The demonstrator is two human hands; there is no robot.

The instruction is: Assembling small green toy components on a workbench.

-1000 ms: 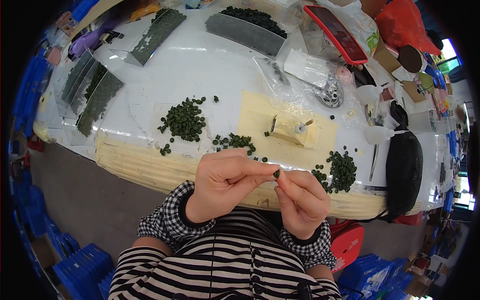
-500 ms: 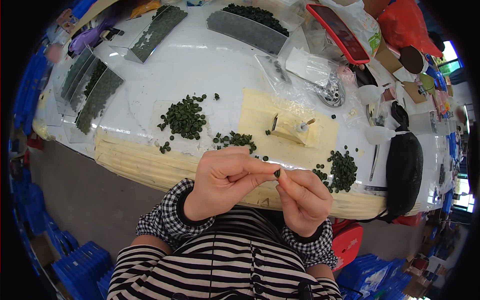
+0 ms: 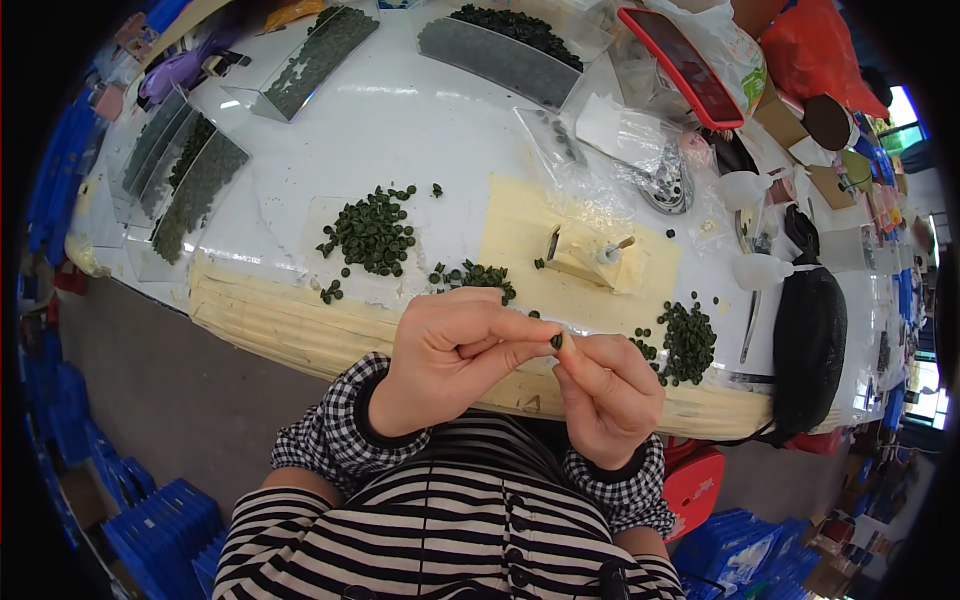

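My left hand (image 3: 445,358) and my right hand (image 3: 605,390) meet in front of my chest, just below the table's near edge. Between their fingertips sits one small dark green round piece (image 3: 556,341); both hands pinch it. On the white table (image 3: 400,130) above lie a large heap of green pieces (image 3: 370,232), a smaller heap (image 3: 473,276) and a third heap (image 3: 686,341) at the right. A small cream block with a peg (image 3: 592,260) stands on a pale yellow mat (image 3: 520,225).
Long trays of green pieces (image 3: 190,180) line the table's left and far side (image 3: 500,40). A black pouch (image 3: 810,335), white squeeze bottles (image 3: 765,270), clear bags (image 3: 560,140) and a red-edged tray (image 3: 690,65) crowd the right. Blue crates (image 3: 150,510) stand on the floor.
Both hands stay together on the green piece; the fingers have shifted only slightly. Nothing on the table has moved.
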